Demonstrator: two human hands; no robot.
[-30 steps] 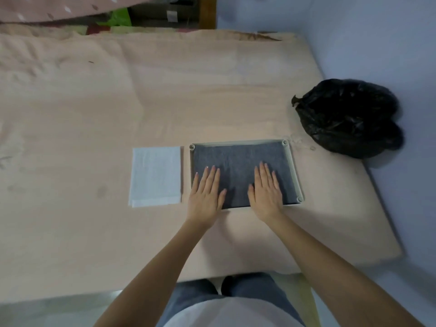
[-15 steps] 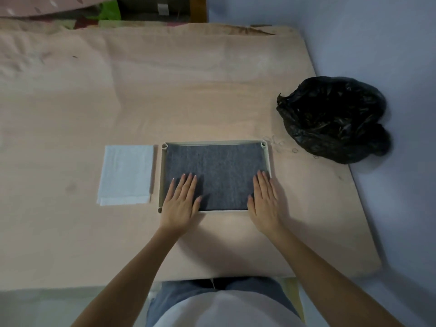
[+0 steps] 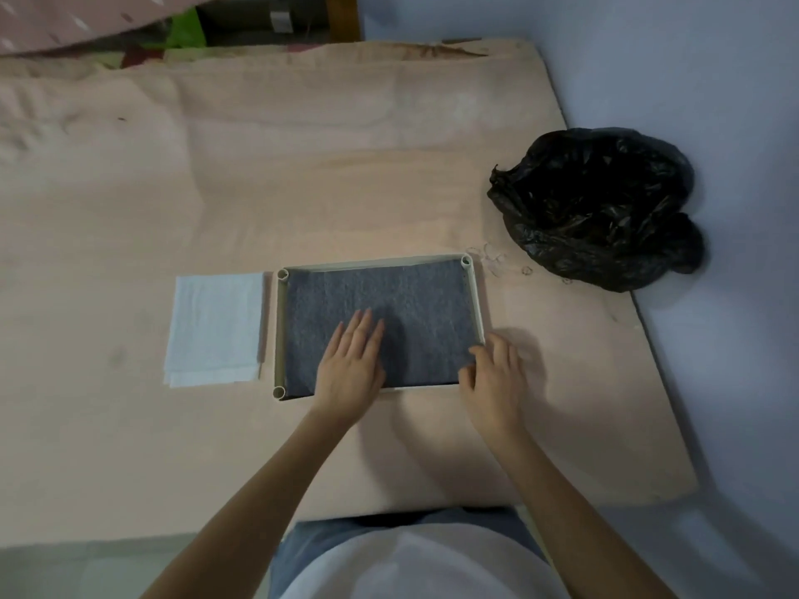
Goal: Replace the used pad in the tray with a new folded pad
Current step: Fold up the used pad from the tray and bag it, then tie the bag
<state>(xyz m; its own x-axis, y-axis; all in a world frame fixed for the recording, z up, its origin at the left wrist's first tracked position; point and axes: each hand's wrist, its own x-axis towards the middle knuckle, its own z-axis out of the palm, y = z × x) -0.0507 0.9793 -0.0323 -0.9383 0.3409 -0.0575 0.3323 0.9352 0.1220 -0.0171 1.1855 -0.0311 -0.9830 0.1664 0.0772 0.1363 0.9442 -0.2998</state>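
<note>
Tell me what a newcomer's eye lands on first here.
The grey pad filling the pale tray at centre, with the left hand flat on it and the right hand at its near right corner. Then the black bag far right and the white folded pad left.

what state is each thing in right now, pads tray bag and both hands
grey pad: lying flat inside the tray, not yet removed
tray: on the board, filled by the grey pad
white folded pad: folded, lying left of the tray, untouched
black bag: crumpled, at the board's right edge
left hand: fingers straight, resting flat on the grey pad
right hand: at the tray's near right corner, fingers bent; grip unclear
</note>
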